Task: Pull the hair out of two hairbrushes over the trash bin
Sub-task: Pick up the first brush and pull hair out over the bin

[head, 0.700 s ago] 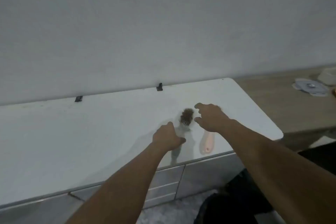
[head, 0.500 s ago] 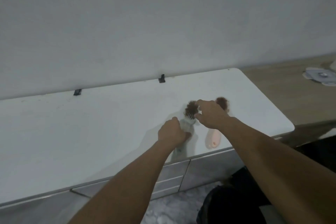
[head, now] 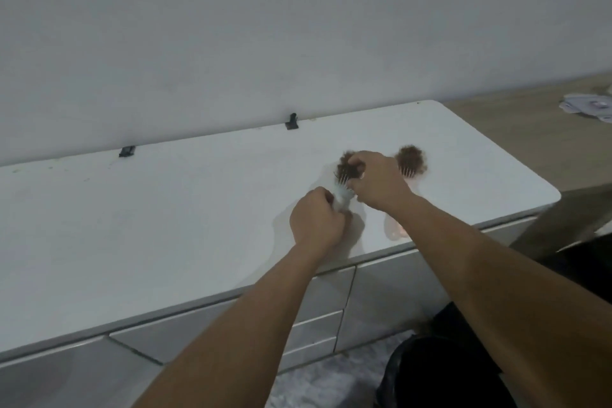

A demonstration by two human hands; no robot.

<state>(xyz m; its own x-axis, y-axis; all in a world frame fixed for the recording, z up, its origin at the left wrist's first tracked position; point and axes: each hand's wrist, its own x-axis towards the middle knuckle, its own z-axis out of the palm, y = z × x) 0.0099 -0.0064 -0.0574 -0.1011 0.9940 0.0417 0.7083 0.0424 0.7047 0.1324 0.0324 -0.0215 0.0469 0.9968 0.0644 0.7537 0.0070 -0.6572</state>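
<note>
1. White hairbrush [head: 341, 197] lies low over the white bench [head: 165, 209], its handle inside the left hand [head: 316, 225], whose grip is curled tight round it.
2. Brown hair [head: 346, 167] clogs the bristles at the far end of that brush.
3. Right hand [head: 381, 184] reaches across the brush head; its grip is a pinch, fingertips closed on the clump of hair.
4. Pink hairbrush [head: 395, 228] rests on the bench just to the right, partly hidden behind the right wrist, with its own matted hair [head: 412, 161] showing beyond the hand.
5. Two small black clips [head: 292, 121] sit along the bench's back edge against the wall.
6. Dark trash bin [head: 447, 371] stands on the floor below the bench front, under the right forearm.
7. Grey drawer fronts [head: 318, 325] run beneath the bench edge.
</note>
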